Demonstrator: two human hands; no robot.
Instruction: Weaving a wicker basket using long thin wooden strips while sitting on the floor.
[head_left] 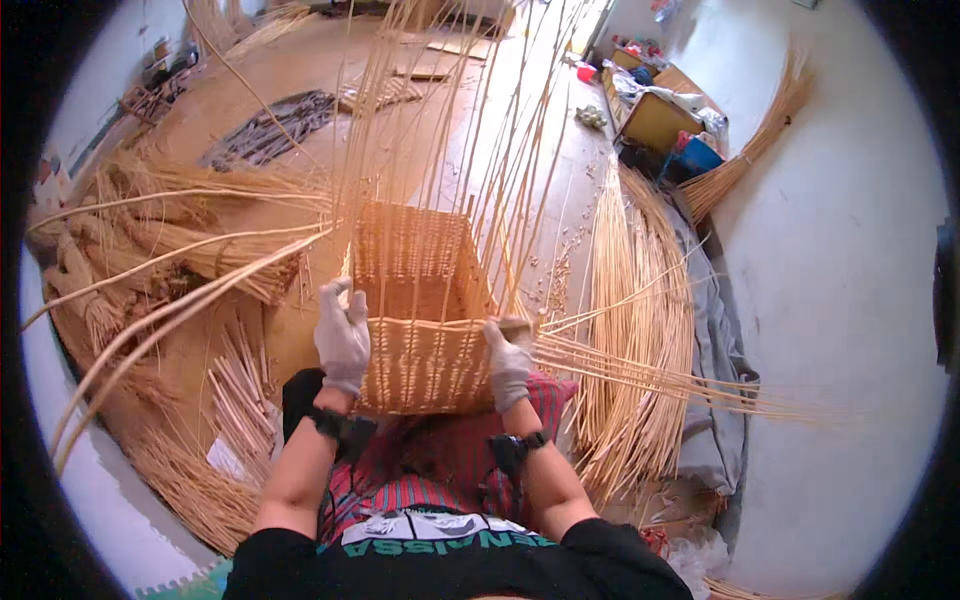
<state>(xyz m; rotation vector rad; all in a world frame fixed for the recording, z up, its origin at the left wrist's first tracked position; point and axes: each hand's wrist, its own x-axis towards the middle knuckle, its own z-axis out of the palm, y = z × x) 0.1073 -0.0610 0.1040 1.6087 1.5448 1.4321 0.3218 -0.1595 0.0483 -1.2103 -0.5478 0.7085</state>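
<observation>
holding a half-made woven basket [420, 330] on the lap, both hands wear thin white gloves. the left hand [343, 340] lies flat on the left side of the basket, fingers pressed together and pointing up, thumb bent over the rim. the right hand [508, 362] has its grip curled over the right corner of the rim, pinching the thin straw strands [640, 370] that stick out sideways there.

the basket is box shaped, with straight walls and square corners. it is made of pale yellow cane, woven tight in small rows, so the near wall looks bumpy like little beads. inside it is darker and more orange. it rests on a red striped cloth [450, 460] over the knees, right between the two grips.

many long, thin, stiff canes [470, 130] stand up from the basket rim and fan out far above the hands. more long canes [170, 300] bend away to the left of the left grip. a big flat bundle of straw sticks [640, 300] lies on the floor to the right of the right grip, beside a grey cloth [715, 340]. short cut sticks [235, 390] lie just left of the left arm. black bands [335, 425] wrap both wrists. the floor [840, 260] on the far right is smooth and pale.
</observation>
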